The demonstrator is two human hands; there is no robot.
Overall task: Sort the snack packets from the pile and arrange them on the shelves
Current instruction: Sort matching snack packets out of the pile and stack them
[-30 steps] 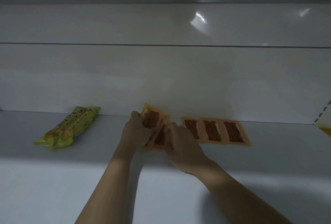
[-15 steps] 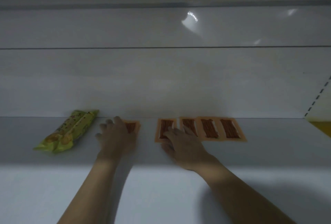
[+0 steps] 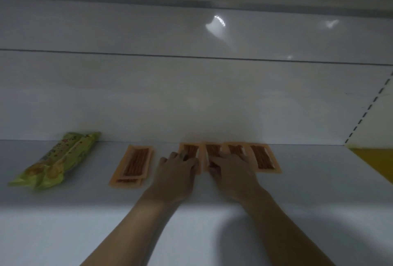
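Head view, dim light. A white shelf (image 3: 297,191) ran across the lower half of the frame, w/ a pale back panel (image 3: 191,99) behind it. Both forearms came in bare from the bottom centre.

The left hand (image 3: 176,172) lay palm down just left of centre, fingers fairly straight and a bit spread. Its tips rested on the leftmost packet (image 3: 191,148) of a row of four orange packets, and it gripped nothing. The right hand (image 3: 231,170) lay flat beside it, just right of centre. Its fingers stretched fwd over the second packet (image 3: 212,148) and third packet (image 3: 235,147) of the row, pressing on them, not curled round anything. The fourth packet (image 3: 263,159), at the right end, was uncovered and touched or slightly overlapped the third. All four lay flat, side by side, close to the back panel, brown sticks showing through their windows.

Left of the left hand, apart from the row, a lone orange packet (image 3: 134,164) lay flat. A second edge showed under it, poss. another one stacked, couldn't tell. Further left, in the lower left of the frame, a green packet (image 3: 57,159) lay at a slant on the shelf, well apart from the orange ones.

At the right edge were a yellow patch (image 3: 372,159) and an upright (image 3: 365,110) w/ a line of dark slots, both blurry
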